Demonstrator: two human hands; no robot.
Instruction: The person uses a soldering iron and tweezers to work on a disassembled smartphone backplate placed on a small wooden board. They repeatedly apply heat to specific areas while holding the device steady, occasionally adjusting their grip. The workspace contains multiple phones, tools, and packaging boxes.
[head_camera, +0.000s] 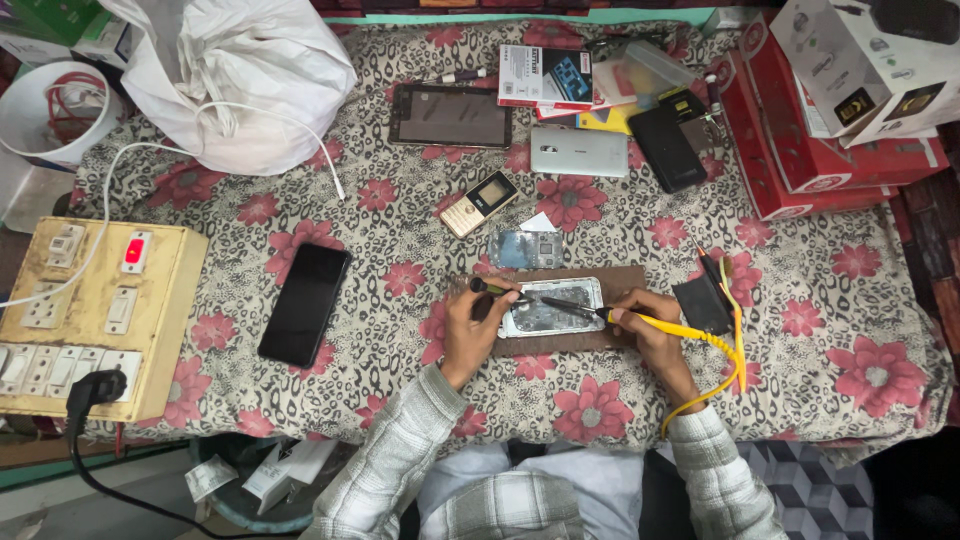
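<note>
An opened phone (553, 306) with its back off lies on a brown board (600, 340) at the near middle of the table. My left hand (478, 322) rests at the phone's left end and pinches a small dark tool (490, 287). My right hand (648, 322) grips a yellow-handled soldering iron (655, 324), its dark tip lying over the phone's inside. The iron's yellow cord (735, 345) loops off to the right.
A black phone (305, 303) lies to the left, a beige switchboard (95, 315) at the far left. A gold keypad phone (479, 204), a circuit part (528, 250), a tablet (450, 116), a silver phone (579, 151), red boxes (800, 150) and a white bag (235, 80) lie beyond.
</note>
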